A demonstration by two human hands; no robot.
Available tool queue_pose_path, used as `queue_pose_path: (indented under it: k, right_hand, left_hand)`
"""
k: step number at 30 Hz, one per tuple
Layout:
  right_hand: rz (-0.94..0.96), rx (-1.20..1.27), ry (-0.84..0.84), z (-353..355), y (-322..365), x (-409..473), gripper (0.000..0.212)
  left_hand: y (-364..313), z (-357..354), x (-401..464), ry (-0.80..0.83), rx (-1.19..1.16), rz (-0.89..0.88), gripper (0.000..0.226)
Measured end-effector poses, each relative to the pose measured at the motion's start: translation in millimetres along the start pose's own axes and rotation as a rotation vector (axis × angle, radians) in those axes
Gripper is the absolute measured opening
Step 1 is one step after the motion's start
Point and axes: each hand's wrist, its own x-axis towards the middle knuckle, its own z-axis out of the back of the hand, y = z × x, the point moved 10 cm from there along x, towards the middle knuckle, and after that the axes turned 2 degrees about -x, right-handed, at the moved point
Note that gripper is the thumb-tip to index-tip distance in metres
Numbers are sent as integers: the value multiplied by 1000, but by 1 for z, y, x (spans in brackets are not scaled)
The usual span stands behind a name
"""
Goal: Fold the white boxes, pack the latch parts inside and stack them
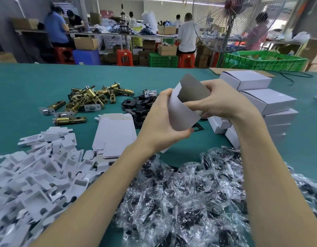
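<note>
White card box blank (182,111), partly opened, grey inner face showing at its upper flap; held above the bench (29,90) between both hands. Left hand (159,125) gripped the blank's lower left side, fingers curled under its bottom edge, thumb along the left edge. Right hand (220,100) gripped the blank's right side, fingers curled around its edge.

Bench surface: green cloth.

Flat box blanks (114,136), white, in a small stack on the bench just left of the left wrist.

Brass latch bolts (88,100), a loose heap at mid-left of the bench, some with silver faceplates.

Black strike plates (136,107), a pile beside the latch bolts, partly hidden behind the left hand.

Folded white boxes (268,102), closed and stacked at the right of the bench, behind and beside the right hand.

White card inserts (32,172), a large loose heap at near left.

Clear plastic bags (189,193) with dark contents, a heap at near centre and right, under both forearms; contents too blurred to tell.
</note>
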Motion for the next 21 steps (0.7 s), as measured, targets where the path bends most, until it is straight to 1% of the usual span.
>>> queue_pose_path:
  k: [1,3,4,5,6,7,8,9,10,11,13,15,17,18,20,21]
  right_hand:
    - [10,-58,-45,3,2,0,22]
    - [36,-126,-164,8,7,1,25]
    - [45,-89,-201,8,9,1,28]
    - [49,5,-200,6,10,1,31]
    - [45,126,-151,1,9,1,32]
    - [42,226,-66,-8,8,0,33]
    - [57,260,18,-17,9,-2,34]
    - [86,242,83,-25,11,-4,38]
    - [116,226,117,-32,12,-5,40]
    - [140,226,114,-36,13,-3,40]
    - [159,227,52,-35,12,1,34]
    - [152,205,16,-33,9,4,33]
    - [138,249,20,-32,1,5,31]
    - [135,290,23,-30,-2,4,28]
    - [146,359,24,-30,-4,3,26]
    - [163,375,19,-30,-2,3,29]
  left_hand:
    - [-1,2,0,-17,-24,-8,84]
    - [0,9,1,-68,-67,-4,73]
    - [2,13,1,-98,-91,10,69]
    - [6,18,1,-132,-118,30,65]
    - [10,25,0,-168,-140,52,61]
    - [14,31,0,-202,-153,71,57]
    - [17,36,-1,-225,-165,87,54]
    - [20,37,-1,-236,-184,98,52]
    - [21,36,-1,-239,-208,104,51]
    - [20,34,-1,-234,-232,106,52]
    - [21,27,0,-187,-281,117,58]
    - [25,20,3,-57,-326,160,63]
    - [30,16,6,86,-360,180,58]
    - [32,18,8,126,-375,175,52]
    - [34,25,11,156,-394,165,45]
    - [36,28,12,154,-387,161,43]
